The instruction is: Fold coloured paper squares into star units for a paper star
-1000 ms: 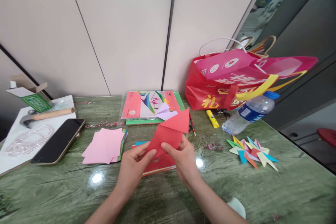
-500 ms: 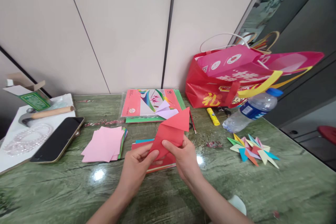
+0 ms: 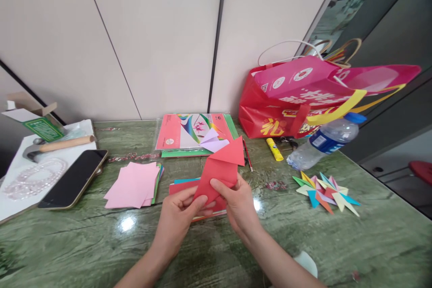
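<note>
A folded sheet of red paper (image 3: pixel 221 168) is held up in both hands, with a triangular flap at its upper right. My left hand (image 3: pixel 182 211) pinches the lower left corner between thumb and fingers. On the right edge, my right hand (image 3: pixel 238 198) presses its thumb on the front, with its fingers behind. Beneath the hands lies a stack of coloured paper (image 3: pixel 180 186), red on top and partly covered. Beyond the red paper, a folded lilac paper (image 3: pixel 214 141) rests on a packet of craft paper (image 3: pixel 172 132).
Pink paper squares (image 3: pixel 133 184) lie left, near a phone (image 3: pixel 74 180), a sickle (image 3: pixel 64 144) and a green box (image 3: pixel 42 128). To the right are a glue stick (image 3: pixel 275 150), a bottle (image 3: pixel 322 141), folded paper stars (image 3: pixel 326 192) and a red bag (image 3: pixel 270 103).
The red paper has shifted slightly to the right and turned a little more face-on. Both hands still grip it at nearly the same places.
</note>
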The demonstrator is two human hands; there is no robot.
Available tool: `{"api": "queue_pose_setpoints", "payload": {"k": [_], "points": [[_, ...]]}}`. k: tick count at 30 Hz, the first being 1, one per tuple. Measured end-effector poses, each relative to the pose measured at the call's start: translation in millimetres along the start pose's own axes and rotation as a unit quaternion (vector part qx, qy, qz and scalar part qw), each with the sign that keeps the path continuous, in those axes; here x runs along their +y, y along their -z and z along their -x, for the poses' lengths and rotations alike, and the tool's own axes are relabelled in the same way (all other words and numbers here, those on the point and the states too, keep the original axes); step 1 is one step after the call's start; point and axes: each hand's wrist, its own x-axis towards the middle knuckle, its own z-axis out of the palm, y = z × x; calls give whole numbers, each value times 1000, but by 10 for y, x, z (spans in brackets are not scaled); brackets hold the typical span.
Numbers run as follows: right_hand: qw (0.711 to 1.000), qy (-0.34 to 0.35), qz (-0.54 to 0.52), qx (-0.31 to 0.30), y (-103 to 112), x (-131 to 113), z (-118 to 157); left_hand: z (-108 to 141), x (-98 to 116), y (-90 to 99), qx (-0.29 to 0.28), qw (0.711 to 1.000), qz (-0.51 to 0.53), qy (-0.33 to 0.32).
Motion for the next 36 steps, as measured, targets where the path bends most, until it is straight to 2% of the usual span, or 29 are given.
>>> {"api": "queue_pose_setpoints", "payload": {"k": [5, 11, 16, 23, 29, 36], "points": [[998, -37, -37, -18, -20, 9, 16, 11, -14, -21, 9, 1000, -1, 0], [995, -66, -71, -16, -24, 9, 20, 2, -36, -6, -13, 1000, -22, -2], [995, -52, -83, -3, -24, -18, 10, 15, -16, -40, -21, 1000, -10, 14], [995, -35, -93, 23, -16, -71, -2, 57, -17, -105, 1, 1000, -5, 9], [994, -30, -107, 12, -29, -92, 18, 71, -44, -87, -6, 1000, -17, 1], [994, -18, -104, 20, -48, -112, 27, 69, -62, -88, 3, 1000, 14, 11]]}}
